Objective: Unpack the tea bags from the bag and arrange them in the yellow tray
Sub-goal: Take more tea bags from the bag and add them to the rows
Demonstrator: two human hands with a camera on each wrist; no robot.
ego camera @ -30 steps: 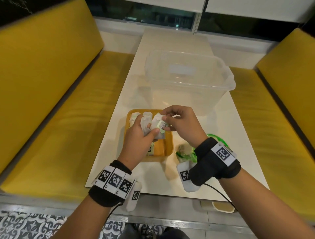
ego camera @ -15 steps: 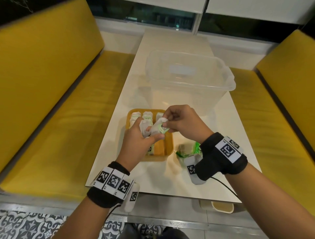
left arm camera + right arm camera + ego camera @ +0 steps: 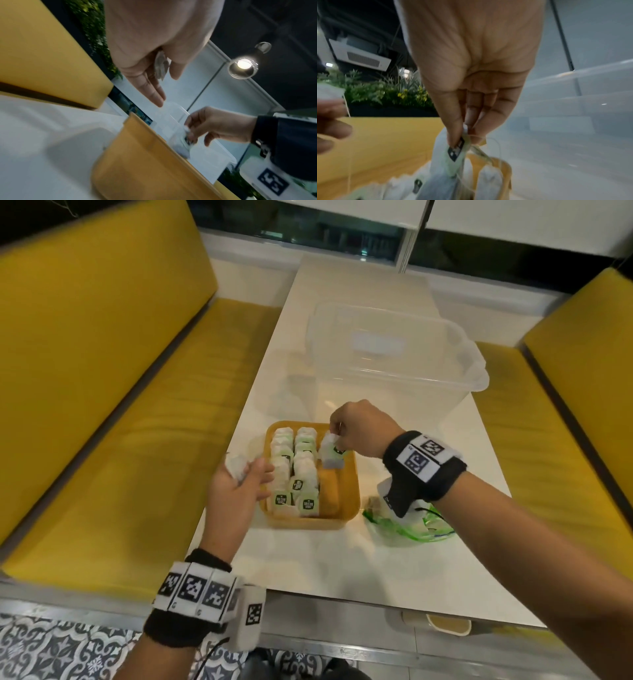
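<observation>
White paper tea bag (image 3: 331, 453) with green tag hangs pinched in my right hand (image 3: 359, 428), long axis near-vertical, directly above the yellow plastic tray's (image 3: 349, 501) unfilled right column; my left hand (image 3: 236, 487) grips another bag beside the tray.

A clear plastic tub (image 3: 394, 361) stands on the far half of a white table (image 3: 342, 563). Yellow benches flank the table, one on the left (image 3: 113, 392), one on the right (image 3: 565, 405). Dark windows (image 3: 329, 227) run along the far wall. Near left, patterned floor tiles (image 3: 51, 648) show.
</observation>
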